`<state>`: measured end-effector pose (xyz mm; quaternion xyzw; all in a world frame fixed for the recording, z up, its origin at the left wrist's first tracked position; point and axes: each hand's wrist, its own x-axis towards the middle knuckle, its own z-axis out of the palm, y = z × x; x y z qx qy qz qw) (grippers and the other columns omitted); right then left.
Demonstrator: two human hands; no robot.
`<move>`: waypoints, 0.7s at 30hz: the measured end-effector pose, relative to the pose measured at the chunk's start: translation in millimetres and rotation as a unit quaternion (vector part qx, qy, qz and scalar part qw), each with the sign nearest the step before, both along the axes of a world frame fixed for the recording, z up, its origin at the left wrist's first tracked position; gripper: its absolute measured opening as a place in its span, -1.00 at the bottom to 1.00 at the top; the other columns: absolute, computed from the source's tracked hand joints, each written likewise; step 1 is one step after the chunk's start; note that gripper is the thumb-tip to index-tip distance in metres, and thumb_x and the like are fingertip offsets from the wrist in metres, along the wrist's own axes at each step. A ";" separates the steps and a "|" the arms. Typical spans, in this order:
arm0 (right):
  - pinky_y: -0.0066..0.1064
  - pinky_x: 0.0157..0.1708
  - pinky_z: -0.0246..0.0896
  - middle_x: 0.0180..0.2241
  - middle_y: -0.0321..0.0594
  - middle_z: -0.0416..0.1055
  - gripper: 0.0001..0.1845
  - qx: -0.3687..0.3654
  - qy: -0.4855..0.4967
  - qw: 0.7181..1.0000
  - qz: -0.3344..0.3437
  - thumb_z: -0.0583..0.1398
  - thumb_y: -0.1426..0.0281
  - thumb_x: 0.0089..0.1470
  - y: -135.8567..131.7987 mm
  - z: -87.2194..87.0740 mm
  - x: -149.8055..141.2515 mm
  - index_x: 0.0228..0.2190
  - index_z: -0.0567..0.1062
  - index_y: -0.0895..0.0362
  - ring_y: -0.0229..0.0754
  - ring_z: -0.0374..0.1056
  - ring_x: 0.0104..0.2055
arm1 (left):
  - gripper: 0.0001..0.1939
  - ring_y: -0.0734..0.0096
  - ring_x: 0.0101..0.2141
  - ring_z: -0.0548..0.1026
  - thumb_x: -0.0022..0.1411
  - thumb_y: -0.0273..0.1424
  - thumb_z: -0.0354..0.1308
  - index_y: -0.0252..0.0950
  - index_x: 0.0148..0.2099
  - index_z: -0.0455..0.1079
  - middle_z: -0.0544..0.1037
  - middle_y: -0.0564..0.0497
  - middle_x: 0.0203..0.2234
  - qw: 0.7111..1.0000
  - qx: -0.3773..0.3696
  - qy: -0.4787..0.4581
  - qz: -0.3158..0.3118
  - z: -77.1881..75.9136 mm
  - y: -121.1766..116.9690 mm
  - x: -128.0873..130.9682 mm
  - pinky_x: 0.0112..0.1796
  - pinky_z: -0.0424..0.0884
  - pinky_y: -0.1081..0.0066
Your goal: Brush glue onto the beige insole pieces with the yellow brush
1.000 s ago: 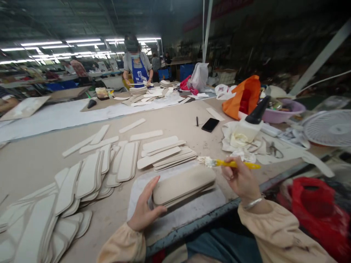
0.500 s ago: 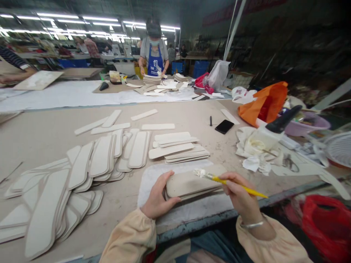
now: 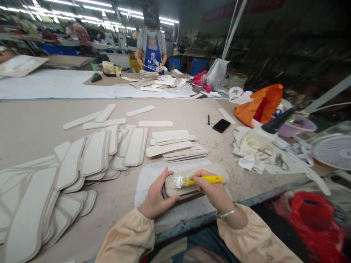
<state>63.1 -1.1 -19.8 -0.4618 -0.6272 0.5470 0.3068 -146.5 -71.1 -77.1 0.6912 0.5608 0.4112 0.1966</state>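
Observation:
My left hand rests against the left end of a small stack of beige oblong pieces, with fingers curved round its edge, holding it on a pale mat. My right hand grips a yellow-handled brush whose white, glue-laden bristles touch the left part of the top piece. The stack lies at the near edge of the table.
Overlapping rows of beige pieces spread to the left, and a stack of strips lies behind. A black-nozzled glue bottle, rags, scissors, a phone and an orange bag are at right. A person in a blue apron works beyond.
My right hand swung the brush from above the right end of the stack down onto the left part of the top piece. My left hand stayed on the stack's left end.

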 end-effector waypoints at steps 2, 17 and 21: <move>-0.46 -0.54 -0.03 -0.67 -0.39 0.22 -0.75 0.001 -0.027 0.999 -0.021 0.15 0.23 0.05 6.5 1.5 10.2 -0.44 0.50 0.14 -0.31 0.13 -0.57 | -0.03 0.14 0.10 0.37 0.05 -0.32 0.29 -0.29 0.37 -0.18 0.39 -0.18 0.09 1.000 0.011 0.010 -0.001 -0.4 0.4 -0.3 0.13 0.27 0.14; -0.42 -0.47 0.05 -0.62 -0.34 0.27 -0.72 0.137 -0.138 0.967 -0.165 0.15 0.18 0.04 21.5 22.4 95.6 -0.46 0.48 0.13 -0.25 0.19 -0.51 | -0.10 0.16 0.08 0.39 0.10 -0.28 0.26 -0.26 0.37 -0.14 0.39 -0.18 0.10 0.998 0.029 0.048 -0.006 -1.9 1.5 -3.2 0.10 0.32 0.18; -0.45 -0.51 0.04 -0.63 -0.35 0.28 -0.72 0.054 -0.015 0.997 -0.050 0.13 0.21 0.06 -7.8 21.7 40.8 -0.41 0.51 0.15 -0.28 0.19 -0.54 | -0.06 0.13 0.08 0.39 0.09 -0.22 0.28 -0.24 0.37 -0.16 0.40 -0.20 0.10 0.997 0.038 0.061 -0.010 -1.9 2.0 -5.1 0.09 0.33 0.15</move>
